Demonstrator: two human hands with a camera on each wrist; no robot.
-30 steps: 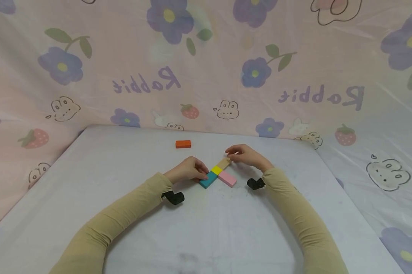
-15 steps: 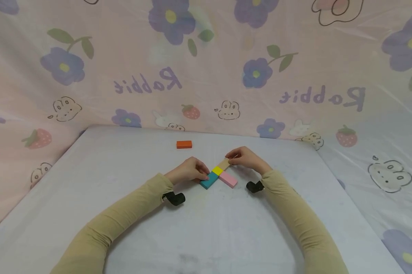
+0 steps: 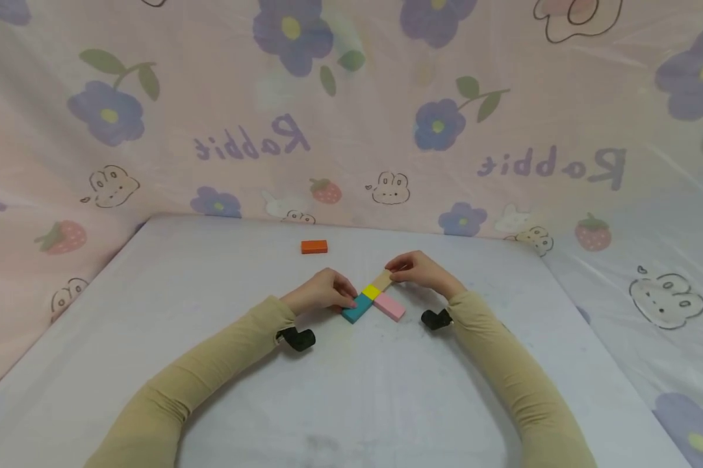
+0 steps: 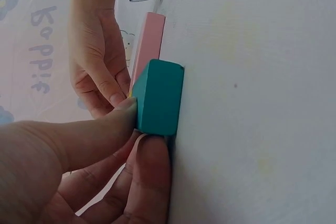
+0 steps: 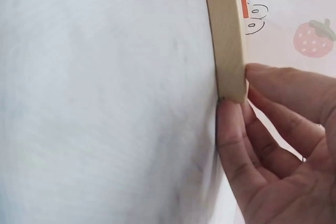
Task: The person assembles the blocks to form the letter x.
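Note:
My left hand (image 3: 323,290) pinches the near end of a teal block (image 3: 358,311), thumb on its top and a finger against its end face in the left wrist view. A small yellow block (image 3: 371,293) lies at the teal block's far end. Beyond it, in the same slanting line, comes a plain wooden block (image 3: 383,280). My right hand (image 3: 421,269) pinches that block's far end, thumb at its top edge and a fingertip at its end face. A pink block (image 3: 390,307) runs off from the yellow one toward the near right, making a T shape.
An orange block (image 3: 314,247) lies apart near the back of the white table (image 3: 351,396). Behind the table hangs a printed curtain (image 3: 351,117) with flowers and rabbits. Black wrist cameras (image 3: 297,338) jut from under both sleeves.
My right hand has come down slightly and its thumb and fingers have closed on the wooden block's far end. The left hand and the blocks keep their places.

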